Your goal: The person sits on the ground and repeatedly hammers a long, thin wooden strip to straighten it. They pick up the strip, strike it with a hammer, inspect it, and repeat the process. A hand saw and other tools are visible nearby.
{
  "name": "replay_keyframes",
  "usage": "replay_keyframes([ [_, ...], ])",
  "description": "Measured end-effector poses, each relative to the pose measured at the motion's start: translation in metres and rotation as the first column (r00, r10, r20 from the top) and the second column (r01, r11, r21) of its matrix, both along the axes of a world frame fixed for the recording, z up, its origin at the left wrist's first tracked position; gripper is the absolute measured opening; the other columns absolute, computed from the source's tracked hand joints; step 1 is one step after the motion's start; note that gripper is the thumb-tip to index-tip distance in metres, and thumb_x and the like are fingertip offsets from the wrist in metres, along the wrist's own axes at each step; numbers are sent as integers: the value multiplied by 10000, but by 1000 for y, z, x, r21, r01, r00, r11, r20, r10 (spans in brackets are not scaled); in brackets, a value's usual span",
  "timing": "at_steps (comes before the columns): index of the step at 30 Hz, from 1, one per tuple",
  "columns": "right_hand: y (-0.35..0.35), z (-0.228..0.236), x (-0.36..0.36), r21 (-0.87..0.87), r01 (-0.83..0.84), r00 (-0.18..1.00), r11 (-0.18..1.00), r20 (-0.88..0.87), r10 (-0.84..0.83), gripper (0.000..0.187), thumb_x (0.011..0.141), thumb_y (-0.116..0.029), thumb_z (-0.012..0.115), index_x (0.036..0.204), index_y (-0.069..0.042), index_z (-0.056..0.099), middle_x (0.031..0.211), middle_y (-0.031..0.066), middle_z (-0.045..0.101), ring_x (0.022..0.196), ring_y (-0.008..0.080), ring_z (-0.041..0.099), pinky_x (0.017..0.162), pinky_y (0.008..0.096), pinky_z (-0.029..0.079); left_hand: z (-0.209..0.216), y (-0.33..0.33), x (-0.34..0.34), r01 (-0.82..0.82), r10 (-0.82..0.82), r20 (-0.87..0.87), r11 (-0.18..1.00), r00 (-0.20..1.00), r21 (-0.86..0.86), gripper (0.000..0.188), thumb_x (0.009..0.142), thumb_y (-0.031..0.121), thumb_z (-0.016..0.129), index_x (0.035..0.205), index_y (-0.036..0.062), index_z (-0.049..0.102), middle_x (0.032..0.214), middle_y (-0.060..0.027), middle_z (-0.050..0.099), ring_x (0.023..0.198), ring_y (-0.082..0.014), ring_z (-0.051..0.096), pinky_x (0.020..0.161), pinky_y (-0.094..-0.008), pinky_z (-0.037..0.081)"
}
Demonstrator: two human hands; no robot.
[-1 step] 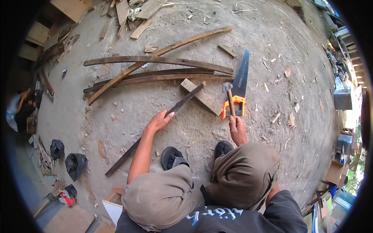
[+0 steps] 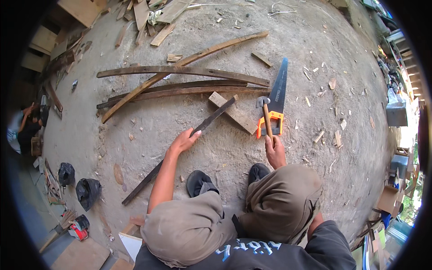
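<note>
My left hand point(image 2: 183, 140) grips a dark, narrow wooden strip point(image 2: 212, 118) around its middle. The strip runs diagonally, its far end resting over a short wooden block point(image 2: 241, 119) and its near end down by the ground at the left. In my right hand point(image 2: 275, 151) is a hammer point(image 2: 268, 122), held by its wooden handle with the metal head pointing away from me. Just beyond and partly behind the hammer lies a handsaw point(image 2: 279, 87) with a dark blade and an orange and black handle. The strip hides part of the block.
Several long wooden battens point(image 2: 198, 70) lie crossed on the dirt ground ahead. Scrap boards point(image 2: 173, 11) are piled at the far left, and wood chips are scattered at right. Black plastic bags point(image 2: 88, 193) and a broom point(image 2: 63, 225) sit at left. A person point(image 2: 28, 126) is at the far left edge.
The hammer's head has turned slightly and shifted a little. Both hands, the strip and the block stay practically in place.
</note>
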State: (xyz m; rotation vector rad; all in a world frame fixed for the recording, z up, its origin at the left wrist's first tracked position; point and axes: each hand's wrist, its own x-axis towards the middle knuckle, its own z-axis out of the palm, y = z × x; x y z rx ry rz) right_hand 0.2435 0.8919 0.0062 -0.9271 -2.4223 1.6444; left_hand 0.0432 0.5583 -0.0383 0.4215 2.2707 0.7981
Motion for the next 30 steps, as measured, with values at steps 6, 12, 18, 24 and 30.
replay_keyframes([
  [6, -10, 21, -8, -542, 48, 994, 839, -58, -94, 300, 972, -123, 615, 1138, -11, 392, 869, 119, 603, 616, 169, 673, 490, 290, 551, 28, 7, -2, -70, 63, 66, 990, 996, 120, 536, 947, 559, 514, 775, 55, 574, 656, -43, 551, 626, -161, 548, 612, -326, 442],
  [12, -43, 33, -51, -455, -50, 992, 889, -126, -9, 334, 986, -166, 602, 1097, -66, 303, 632, 33, 506, 392, 122, 512, 323, 272, 407, 57, 7, -5, -145, 145, 15, 978, 989, 153, 630, 914, 604, 519, 812, -11, 606, 697, -175, 594, 694, -299, 596, 674, -412, 462],
  [18, -65, 34, -63, -484, -58, 983, 873, -181, -35, 328, 1000, -186, 581, 1091, -74, 287, 592, 18, 489, 389, 114, 496, 320, 273, 384, 74, 21, -2, -156, 170, -101, 979, 980, 129, 641, 915, 606, 517, 854, -25, 611, 715, -238, 618, 725, -405, 632, 681, -465, 469],
  [24, -79, 34, -69, -502, 18, 970, 865, -200, -136, 324, 1009, -198, 568, 1094, -75, 281, 653, 15, 486, 418, 103, 501, 352, 260, 416, 85, 48, 17, -179, 183, -271, 983, 945, 37, 614, 925, 603, 506, 858, -1, 596, 751, -262, 648, 780, -458, 649, 676, -507, 482],
  [30, -86, 39, -78, -543, 31, 975, 839, -169, -145, 342, 1012, -238, 566, 1101, -80, 276, 706, 28, 489, 466, 103, 527, 369, 261, 432, 85, 63, 33, -230, 211, -454, 973, 866, 15, 530, 935, 549, 537, 938, 20, 575, 781, -255, 661, 777, -462, 654, 672, -538, 500],
])
